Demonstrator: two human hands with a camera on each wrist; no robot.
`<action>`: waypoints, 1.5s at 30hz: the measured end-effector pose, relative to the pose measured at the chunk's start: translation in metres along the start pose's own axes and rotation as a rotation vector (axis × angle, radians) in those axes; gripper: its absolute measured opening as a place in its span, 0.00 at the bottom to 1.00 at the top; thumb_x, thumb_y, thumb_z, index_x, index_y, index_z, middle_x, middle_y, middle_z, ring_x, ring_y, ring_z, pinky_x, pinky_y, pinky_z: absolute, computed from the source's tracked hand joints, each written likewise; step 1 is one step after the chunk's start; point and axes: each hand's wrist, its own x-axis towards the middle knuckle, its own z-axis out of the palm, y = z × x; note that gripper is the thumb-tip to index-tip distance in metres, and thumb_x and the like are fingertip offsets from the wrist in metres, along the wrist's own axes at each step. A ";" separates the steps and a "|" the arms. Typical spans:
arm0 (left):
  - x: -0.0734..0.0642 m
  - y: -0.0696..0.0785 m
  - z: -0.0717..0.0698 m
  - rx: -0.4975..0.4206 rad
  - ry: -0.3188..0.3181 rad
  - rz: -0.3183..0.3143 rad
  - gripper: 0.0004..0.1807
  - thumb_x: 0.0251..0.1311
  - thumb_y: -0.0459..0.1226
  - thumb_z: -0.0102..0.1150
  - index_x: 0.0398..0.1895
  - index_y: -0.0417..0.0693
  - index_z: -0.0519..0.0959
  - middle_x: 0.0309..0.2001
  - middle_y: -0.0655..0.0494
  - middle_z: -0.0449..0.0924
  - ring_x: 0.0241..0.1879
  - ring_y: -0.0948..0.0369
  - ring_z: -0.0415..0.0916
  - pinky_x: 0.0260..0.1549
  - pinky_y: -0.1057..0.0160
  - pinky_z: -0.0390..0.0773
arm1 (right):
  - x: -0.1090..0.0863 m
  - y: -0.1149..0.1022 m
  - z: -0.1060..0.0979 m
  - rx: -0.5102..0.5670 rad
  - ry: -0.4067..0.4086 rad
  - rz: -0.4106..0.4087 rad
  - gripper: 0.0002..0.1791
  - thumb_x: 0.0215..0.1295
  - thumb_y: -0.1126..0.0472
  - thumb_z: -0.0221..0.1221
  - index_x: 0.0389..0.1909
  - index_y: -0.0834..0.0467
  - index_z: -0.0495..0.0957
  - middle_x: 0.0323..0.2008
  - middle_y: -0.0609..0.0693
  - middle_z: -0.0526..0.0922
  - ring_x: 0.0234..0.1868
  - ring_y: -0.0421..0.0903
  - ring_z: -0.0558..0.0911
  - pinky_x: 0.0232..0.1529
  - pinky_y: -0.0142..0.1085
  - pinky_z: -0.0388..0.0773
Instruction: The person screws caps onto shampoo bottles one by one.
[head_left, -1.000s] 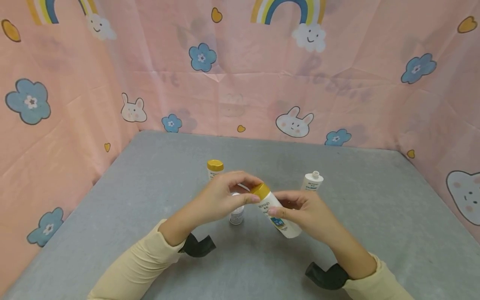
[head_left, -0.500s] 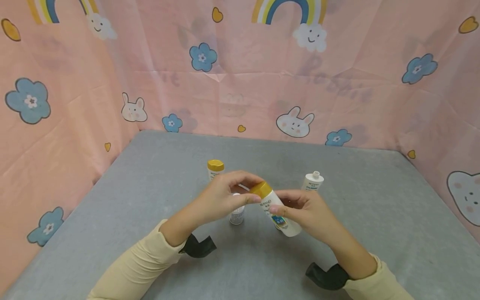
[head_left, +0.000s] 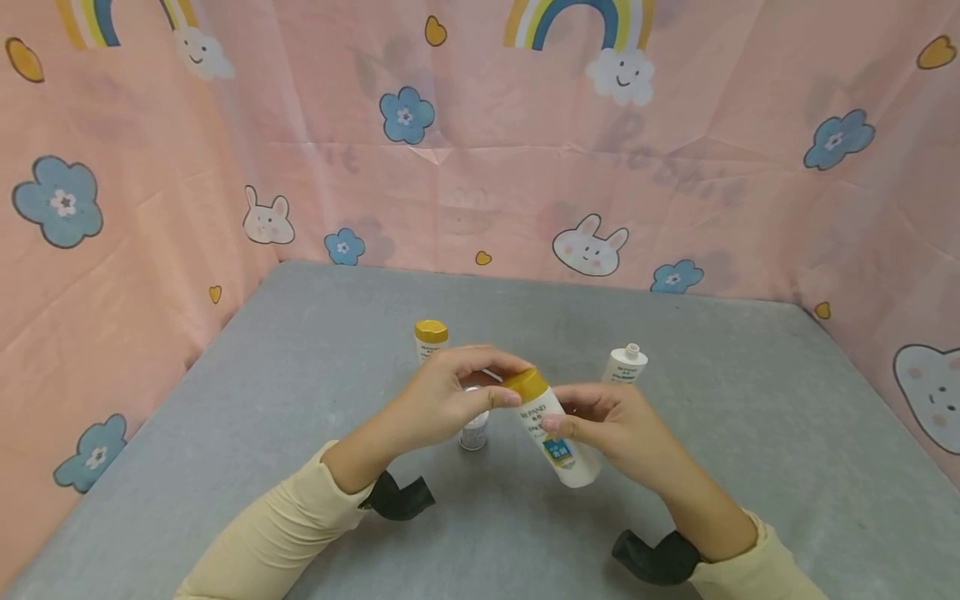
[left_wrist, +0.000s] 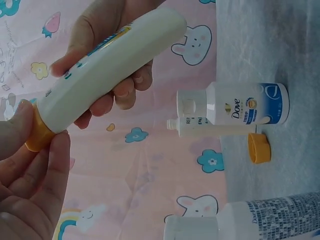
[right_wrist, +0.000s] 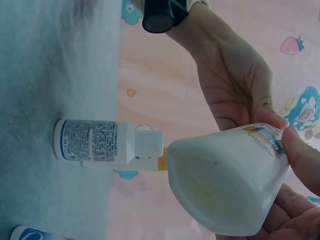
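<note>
A white plastic toiletry bottle with a blue and yellow label is held tilted above the table, its gold cap up and to the left. My left hand pinches the cap between thumb and fingers. My right hand grips the body, thumb on the label side and fingers behind. In the left wrist view the cap sits against the bottle's shoulder. The bottle's base faces the right wrist camera. A small white bottle stands behind my left hand, partly hidden by it.
A gold-capped bottle stands farther back and an uncapped bottle stands at back right. A Dove bottle and a loose gold cap rest on the grey table. Pink patterned cloth encloses the far sides.
The held bottle has turned slightly, bringing its label more toward the head camera, and its base has swung a little down and left. Both hands keep their grips.
</note>
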 end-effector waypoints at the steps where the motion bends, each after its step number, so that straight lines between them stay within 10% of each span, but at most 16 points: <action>1: 0.000 0.000 0.000 -0.008 -0.003 0.001 0.15 0.63 0.30 0.63 0.52 0.39 0.82 0.50 0.48 0.85 0.48 0.59 0.82 0.48 0.64 0.84 | 0.000 0.000 0.000 0.008 -0.004 -0.002 0.18 0.68 0.62 0.62 0.53 0.69 0.80 0.45 0.63 0.86 0.38 0.40 0.85 0.39 0.38 0.84; 8: 0.000 0.003 0.000 -0.088 -0.032 0.012 0.15 0.63 0.29 0.63 0.53 0.36 0.81 0.51 0.43 0.84 0.49 0.57 0.82 0.50 0.61 0.84 | -0.002 0.003 -0.002 0.081 -0.055 -0.047 0.17 0.68 0.63 0.61 0.51 0.72 0.80 0.42 0.64 0.86 0.38 0.40 0.85 0.41 0.36 0.84; 18: 0.029 0.001 -0.020 -0.223 0.088 -0.214 0.14 0.64 0.36 0.65 0.52 0.43 0.83 0.49 0.49 0.86 0.42 0.59 0.84 0.51 0.58 0.84 | 0.028 -0.019 -0.014 -0.015 0.082 0.094 0.23 0.67 0.53 0.64 0.58 0.60 0.80 0.52 0.57 0.86 0.49 0.46 0.85 0.53 0.44 0.83; 34: 0.062 -0.041 -0.020 0.145 0.137 -0.368 0.14 0.63 0.42 0.66 0.50 0.48 0.84 0.47 0.54 0.87 0.47 0.60 0.84 0.47 0.62 0.84 | 0.088 0.030 -0.014 -0.202 0.079 0.171 0.21 0.67 0.56 0.64 0.58 0.62 0.80 0.57 0.58 0.83 0.61 0.57 0.80 0.62 0.53 0.77; 45: 0.061 -0.059 -0.009 0.186 0.112 -0.421 0.13 0.62 0.42 0.67 0.48 0.49 0.84 0.47 0.55 0.87 0.50 0.58 0.82 0.49 0.61 0.83 | 0.096 0.043 -0.012 -0.293 0.024 0.307 0.24 0.67 0.50 0.63 0.60 0.58 0.79 0.58 0.57 0.82 0.63 0.58 0.79 0.62 0.55 0.76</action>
